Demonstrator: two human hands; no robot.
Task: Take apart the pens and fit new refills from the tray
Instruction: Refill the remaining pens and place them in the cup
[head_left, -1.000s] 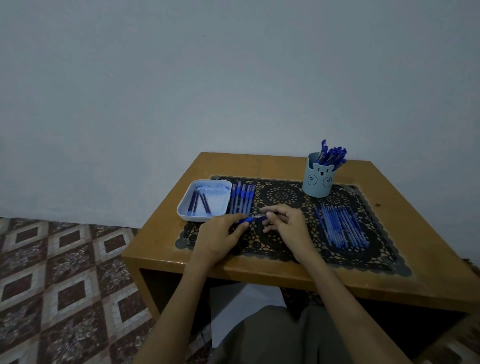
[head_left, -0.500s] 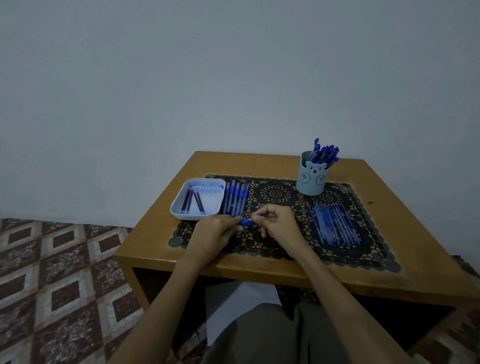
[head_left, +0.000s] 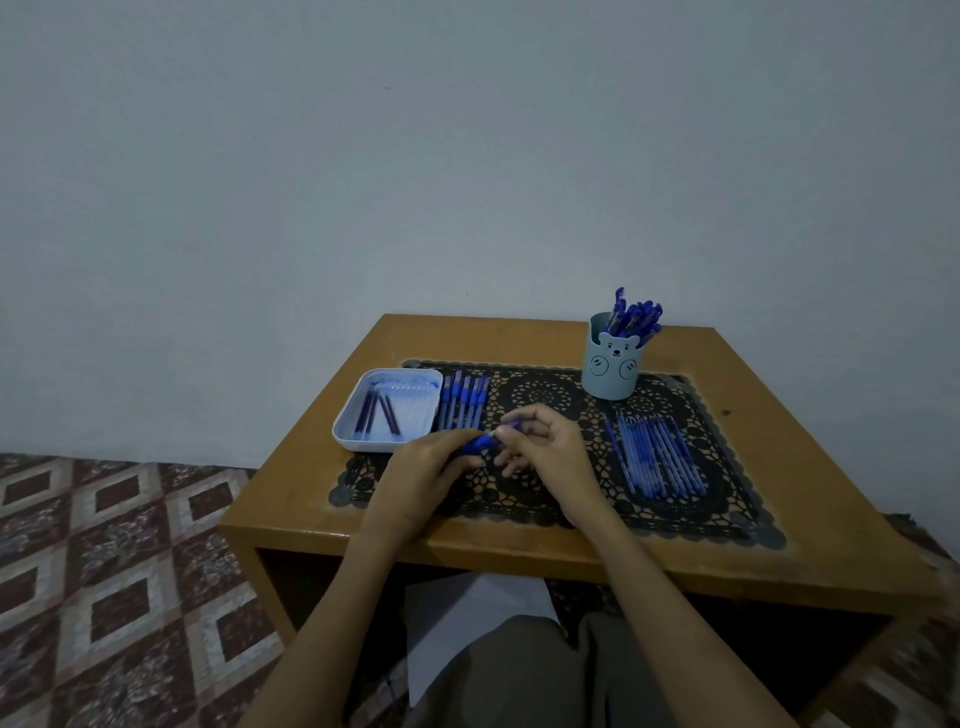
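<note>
My left hand (head_left: 421, 473) grips the blue grip end of a pen (head_left: 480, 443) just above the lace mat. My right hand (head_left: 545, 447) pinches the pen's other end with thumb and forefinger, the two hands almost touching. A pale blue tray (head_left: 347, 431) at the mat's left holds three dark refills (head_left: 376, 414). Several blue pens (head_left: 464, 400) lie in a row beside the tray. A bunch of thin blue refills (head_left: 657, 454) lies on the mat's right side.
A light blue bear-faced cup (head_left: 612, 371) full of blue pens stands at the back right of the dark lace mat (head_left: 540, 499). The small wooden table (head_left: 810, 467) stands against a plain wall, with patterned floor tiles on the left. A white sheet lies under the table.
My hands stay together on the pen, shifting slightly right and back on the mat. My head has turned, so the table sits further right in view.
</note>
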